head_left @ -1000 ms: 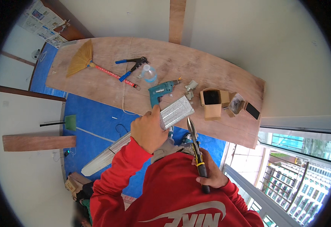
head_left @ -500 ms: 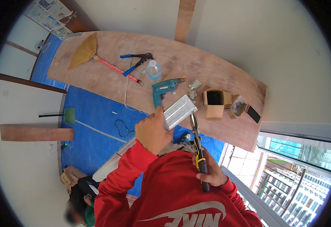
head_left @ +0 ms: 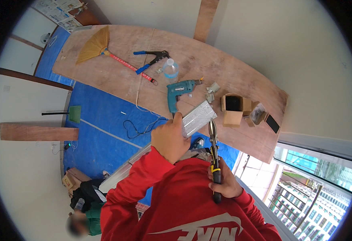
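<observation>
My left hand (head_left: 170, 138) is closed around a silver metal channel (head_left: 199, 118) near its end. The channel's long body runs back beneath my left forearm toward the lower left. In my right hand (head_left: 227, 181) is a pair of tin snips (head_left: 213, 146) with black and yellow handles, its jaws pointing away from me. The tips of the jaws are at the near corner of the channel's end; whether they bite into the metal, I cannot tell.
Beyond my hands, a wooden tabletop (head_left: 240, 76) bears a teal drill (head_left: 180, 90), water bottle (head_left: 170, 70), blue-handled hand riveter (head_left: 154, 60), broom (head_left: 97, 46), opened cardboard box (head_left: 233, 116) and phone (head_left: 272, 123). Blue sheeting (head_left: 103, 108) covers the floor. A person (head_left: 89, 219) is at lower left.
The view has shifted slightly, so the tabletop items appear a little farther right. Both hands keep their hold, and the snips stay by the channel's end, now more upright in the picture.
</observation>
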Available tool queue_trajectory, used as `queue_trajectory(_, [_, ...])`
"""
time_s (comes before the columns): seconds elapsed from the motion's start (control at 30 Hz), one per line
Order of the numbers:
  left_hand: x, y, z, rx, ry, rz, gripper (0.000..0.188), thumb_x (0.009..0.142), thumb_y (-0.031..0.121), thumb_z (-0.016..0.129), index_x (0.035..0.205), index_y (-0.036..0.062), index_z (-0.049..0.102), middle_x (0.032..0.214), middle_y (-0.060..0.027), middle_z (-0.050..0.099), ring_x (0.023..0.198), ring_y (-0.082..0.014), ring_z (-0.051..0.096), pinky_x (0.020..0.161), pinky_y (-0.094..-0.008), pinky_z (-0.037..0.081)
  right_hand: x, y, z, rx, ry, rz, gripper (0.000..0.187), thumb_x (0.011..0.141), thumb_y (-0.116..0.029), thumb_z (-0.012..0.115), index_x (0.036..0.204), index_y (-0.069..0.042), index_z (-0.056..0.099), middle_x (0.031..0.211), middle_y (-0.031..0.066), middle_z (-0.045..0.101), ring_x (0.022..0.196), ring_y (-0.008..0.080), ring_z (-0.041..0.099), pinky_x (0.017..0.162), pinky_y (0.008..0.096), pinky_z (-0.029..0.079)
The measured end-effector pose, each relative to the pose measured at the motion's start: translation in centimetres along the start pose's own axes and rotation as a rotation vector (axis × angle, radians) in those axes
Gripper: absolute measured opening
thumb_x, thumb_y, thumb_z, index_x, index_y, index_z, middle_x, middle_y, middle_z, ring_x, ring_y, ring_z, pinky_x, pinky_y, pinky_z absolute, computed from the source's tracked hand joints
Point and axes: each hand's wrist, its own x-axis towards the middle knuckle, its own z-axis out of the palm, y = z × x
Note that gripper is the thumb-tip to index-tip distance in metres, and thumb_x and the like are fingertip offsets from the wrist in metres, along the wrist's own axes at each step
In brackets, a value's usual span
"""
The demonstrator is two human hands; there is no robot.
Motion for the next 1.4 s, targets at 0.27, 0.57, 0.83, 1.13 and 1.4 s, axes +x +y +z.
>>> queue_trajectory(0.27, [1.3,1.2,1.2,0.016,-0.026,-0.052,0.047,0.075,0.024,0.081,0.107,0.0059,0.052,0.088,-0.0183,0.072,0.077,-0.0410,0.073,0.066,-0.0521,0.057,1.8,0.0,0.0,0.285,0.001,-0.018,0.089,0.073,0.003,0.066,0.155,-0.005,0.032,0.109,0.0060,0.054,0.104,0.0187,0.054,0.095,0.0335,0.047])
queue_trajectory(0.57, [1.1,1.3,2.7,-0.070,0.012,-0.030,0.050,0.073,0.024,0.082,0.111,0.0034,0.058,0.085,-0.0222,0.072,0.078,-0.0444,0.071,0.066,-0.0536,0.055,1.4,-0.1,1.0,0.274,0.067,0.120,0.083,0.077,0.005,0.063,0.154,-0.008,0.033,0.108,0.0057,0.052,0.102,0.0169,0.054,0.091,0.0321,0.049])
queue_trajectory(0.83, [1.9,1.2,3.2,-0.042,0.019,-0.059,0.052,0.072,0.025,0.082,0.112,0.0034,0.056,0.084,-0.0223,0.072,0.077,-0.0448,0.071,0.066,-0.0542,0.056,2.8,1.2,-0.2,0.260,0.019,0.006,0.060,0.078,0.004,0.064,0.133,-0.009,0.043,0.102,0.0041,0.052,0.090,0.0152,0.055,0.082,0.0312,0.049])
queue_trajectory(1.13, [3.5,1.0,4.8,0.046,-0.085,-0.108,0.044,0.077,0.023,0.077,0.110,0.0063,0.053,0.087,-0.0228,0.073,0.078,-0.0448,0.073,0.068,-0.0556,0.058,4.5,2.0,-1.1,0.708,-0.049,0.129,0.041,0.080,-0.006,0.068,0.119,-0.005,0.054,0.089,0.0050,0.061,0.081,0.0162,0.062,0.075,0.0323,0.051])
queue_trajectory(1.4, [3.5,1.1,8.2,-0.001,-0.071,-0.215,0.048,0.076,0.027,0.079,0.111,0.0030,0.056,0.092,-0.0271,0.074,0.085,-0.0465,0.073,0.075,-0.0576,0.058,6.4,3.5,0.3,0.550,0.131,0.175,0.034,0.084,-0.012,0.070,0.114,-0.005,0.057,0.078,0.0036,0.059,0.070,0.0146,0.061,0.062,0.0308,0.050])
